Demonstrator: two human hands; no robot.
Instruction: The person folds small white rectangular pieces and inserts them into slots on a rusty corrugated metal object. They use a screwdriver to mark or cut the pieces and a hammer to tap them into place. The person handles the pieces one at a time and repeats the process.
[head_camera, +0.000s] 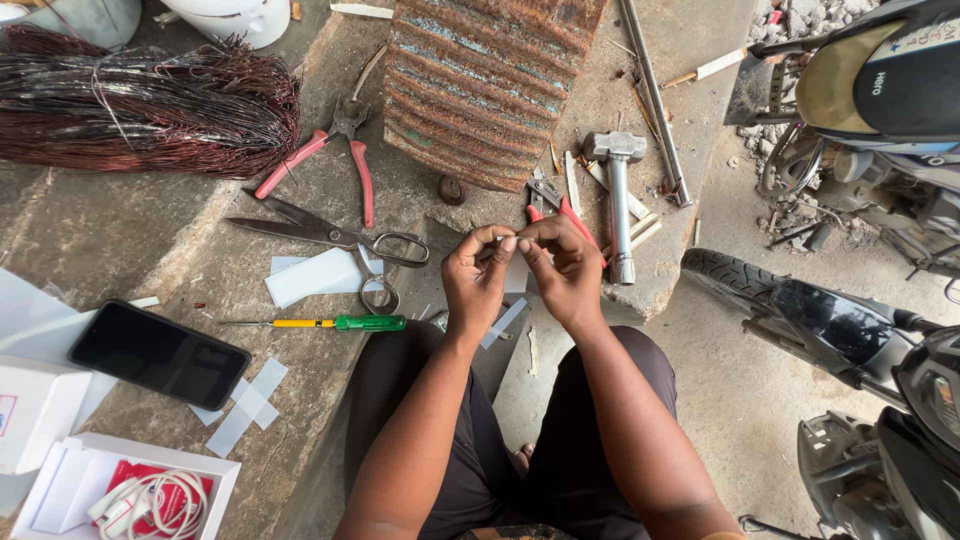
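Observation:
My left hand (478, 280) and my right hand (562, 268) meet in front of me, fingertips pinched together on a small white paper strip (517, 270). Both hands hover above a concrete slab's edge (640, 290). Just beyond the right hand lie red-handled pliers (560, 205), partly hidden by my fingers. A steel hammer (618, 200) lies to the right of them. Scissors (330, 237) and a green-and-yellow screwdriver (340, 323) lie to the left of my left hand.
A rusty ribbed metal block (480, 85) stands ahead. A copper wire bundle (140, 110) and red pliers (335, 150) are far left. A black phone (158, 353), white paper strips (310, 275) and an open box with cables (130, 490) sit near left. Motorcycles (860, 330) stand right.

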